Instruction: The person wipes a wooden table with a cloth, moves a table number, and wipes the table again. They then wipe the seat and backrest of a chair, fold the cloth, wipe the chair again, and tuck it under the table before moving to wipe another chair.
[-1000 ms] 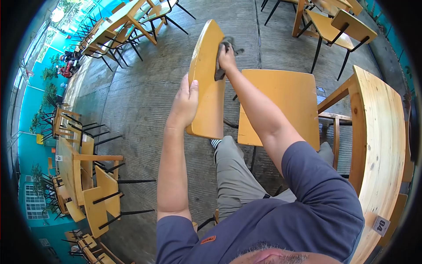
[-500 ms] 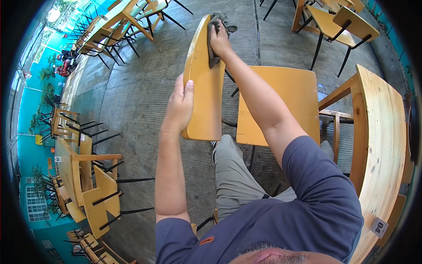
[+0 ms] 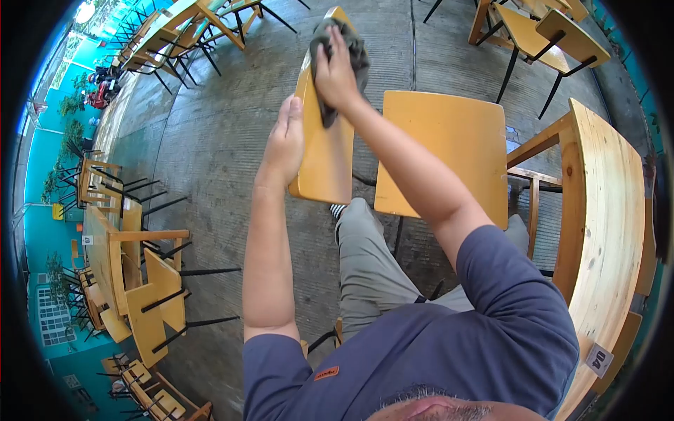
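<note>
A yellow wooden chair is in front of me, its backrest [image 3: 328, 151] upright and its seat [image 3: 446, 151] to the right. My left hand [image 3: 283, 144] grips the backrest's left edge, thumb on the near side and the other fingers partly hidden. A dark grey-green cloth [image 3: 359, 67] lies against the upper part of the backrest. My right hand [image 3: 335, 74] presses on the cloth and holds it there, with the fingers pointing up.
To the right stands a light wooden table [image 3: 607, 231] with a number tag [image 3: 598, 360]. Another chair [image 3: 533, 38] is at the back right. On the left are several tables and tipped chairs [image 3: 151, 302] with black legs sticking out.
My right hand and the cloth have moved down and left across the backrest, and its fingers lie flatter on the cloth. My left hand keeps its grip; the backrest appears slightly higher in view.
</note>
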`<state>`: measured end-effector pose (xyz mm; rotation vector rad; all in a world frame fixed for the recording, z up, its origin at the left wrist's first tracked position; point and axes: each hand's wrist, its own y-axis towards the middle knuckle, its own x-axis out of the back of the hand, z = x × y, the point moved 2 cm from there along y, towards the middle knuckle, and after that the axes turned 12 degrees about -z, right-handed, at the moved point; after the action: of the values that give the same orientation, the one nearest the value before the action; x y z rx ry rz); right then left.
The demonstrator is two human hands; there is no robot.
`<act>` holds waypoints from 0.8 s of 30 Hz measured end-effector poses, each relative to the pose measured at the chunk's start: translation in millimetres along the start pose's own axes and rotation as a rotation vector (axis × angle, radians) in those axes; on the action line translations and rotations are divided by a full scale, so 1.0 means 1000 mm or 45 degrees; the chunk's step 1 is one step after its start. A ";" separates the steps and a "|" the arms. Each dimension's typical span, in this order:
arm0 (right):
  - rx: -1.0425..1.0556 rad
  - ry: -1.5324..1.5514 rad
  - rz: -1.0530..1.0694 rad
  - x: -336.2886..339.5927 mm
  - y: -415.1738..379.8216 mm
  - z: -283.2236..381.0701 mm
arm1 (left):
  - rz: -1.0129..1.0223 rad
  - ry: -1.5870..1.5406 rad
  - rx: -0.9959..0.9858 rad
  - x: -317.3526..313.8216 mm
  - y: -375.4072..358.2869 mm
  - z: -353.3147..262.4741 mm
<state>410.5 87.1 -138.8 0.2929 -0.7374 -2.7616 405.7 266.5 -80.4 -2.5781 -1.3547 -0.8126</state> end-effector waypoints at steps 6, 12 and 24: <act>-0.203 -0.248 -0.060 0.007 -0.037 0.002 | 0.002 -0.023 0.068 0.001 -0.003 -0.008; -0.020 -0.121 0.233 0.084 -0.196 0.073 | -0.026 -0.094 0.070 0.000 0.008 0.017; -0.536 -0.100 0.013 0.070 -0.175 0.003 | -0.013 -0.038 0.029 0.003 0.009 0.013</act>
<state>308.4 213.2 -234.0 0.0935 -0.1586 -2.8413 419.3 267.7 -88.9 -2.5779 -1.3779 -0.7588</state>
